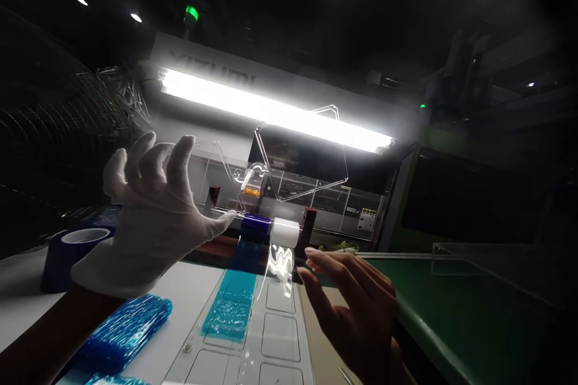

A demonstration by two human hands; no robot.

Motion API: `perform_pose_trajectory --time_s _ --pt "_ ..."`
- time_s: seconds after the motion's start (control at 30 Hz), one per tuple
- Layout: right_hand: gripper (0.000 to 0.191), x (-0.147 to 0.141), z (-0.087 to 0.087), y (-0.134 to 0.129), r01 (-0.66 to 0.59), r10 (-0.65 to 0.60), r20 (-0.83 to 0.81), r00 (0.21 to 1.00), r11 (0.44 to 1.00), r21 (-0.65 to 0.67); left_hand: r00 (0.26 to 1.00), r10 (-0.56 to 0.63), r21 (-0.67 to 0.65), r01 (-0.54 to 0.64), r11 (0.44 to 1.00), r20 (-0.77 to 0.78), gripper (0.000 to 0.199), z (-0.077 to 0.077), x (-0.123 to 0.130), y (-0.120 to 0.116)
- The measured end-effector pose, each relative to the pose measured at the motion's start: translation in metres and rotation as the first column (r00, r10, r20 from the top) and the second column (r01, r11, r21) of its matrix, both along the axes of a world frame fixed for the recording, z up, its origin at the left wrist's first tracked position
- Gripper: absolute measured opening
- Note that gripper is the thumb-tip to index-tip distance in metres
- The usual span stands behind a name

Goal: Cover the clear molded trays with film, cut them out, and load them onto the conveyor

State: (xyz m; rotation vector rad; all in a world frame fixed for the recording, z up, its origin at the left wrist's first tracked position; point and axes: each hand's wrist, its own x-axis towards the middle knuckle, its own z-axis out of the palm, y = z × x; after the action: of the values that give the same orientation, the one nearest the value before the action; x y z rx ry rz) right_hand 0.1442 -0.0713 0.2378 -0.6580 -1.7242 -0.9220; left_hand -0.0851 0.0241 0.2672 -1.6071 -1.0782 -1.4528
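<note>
My left hand (153,210), in a white glove, is raised at the left with its fingers spread and curved. Nothing shows in its grasp, and its thumb tip points at the bar holding a dark blue roll of film (256,225). My bare right hand (354,304) hovers at the lower right, fingers bent and thumb tip a little apart from them, close to the clear film strip (280,264). That strip hangs from a white roll (285,233). A light blue film strip (231,304) runs down from the dark blue roll over a white board (280,337) with printed rectangles.
A thick dark blue roll (56,261) stands at the left beside a stack of blue film pieces (129,331). Behind are a bright tube lamp (271,109) and a clear angular outline (347,162). A fan (49,102) is at far left, a green surface (451,301) at right.
</note>
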Motion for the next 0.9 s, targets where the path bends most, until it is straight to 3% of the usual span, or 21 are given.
perform_pose_trajectory --time_s 0.2,0.3,0.4,0.53,0.63,0.8,0.9 --pt "0.018 0.007 -0.005 0.002 0.012 -0.012 -0.003 1.0 1.0 -0.007 1.0 0.016 -0.039 -0.016 0.999 -0.002 0.122 0.004 0.002 0.0" --pt "0.02 0.012 -0.008 -0.002 0.032 -0.032 -0.011 0.999 0.999 -0.017 0.999 0.034 -0.04 -0.036 0.999 -0.035 0.122 -0.006 0.002 0.004" --pt "0.022 0.022 -0.013 -0.01 0.075 -0.075 0.003 0.997 0.997 -0.02 0.989 -0.029 -0.016 0.027 0.999 -0.147 0.119 -0.036 0.001 0.006" --pt "0.038 0.043 -0.028 -0.019 0.201 -0.192 0.098 0.977 0.974 -0.103 0.941 -0.104 -0.081 0.082 0.993 -0.322 0.114 -0.093 0.0 0.001" --pt "0.071 0.055 -0.045 -0.019 0.343 -0.27 0.266 0.925 0.895 -0.284 0.906 -0.126 -0.185 0.053 0.981 -0.405 0.108 -0.125 0.0 -0.011" --pt "0.129 0.059 -0.07 -0.012 0.494 -0.202 0.502 0.841 0.666 -0.559 0.866 -0.103 -0.266 -0.035 0.963 -0.489 0.114 -0.144 0.0 -0.022" --pt "0.149 0.059 -0.081 -0.007 0.488 -0.126 0.522 0.844 0.586 -0.647 0.856 -0.252 -0.338 0.097 0.936 -0.451 0.113 -0.154 -0.003 -0.016"
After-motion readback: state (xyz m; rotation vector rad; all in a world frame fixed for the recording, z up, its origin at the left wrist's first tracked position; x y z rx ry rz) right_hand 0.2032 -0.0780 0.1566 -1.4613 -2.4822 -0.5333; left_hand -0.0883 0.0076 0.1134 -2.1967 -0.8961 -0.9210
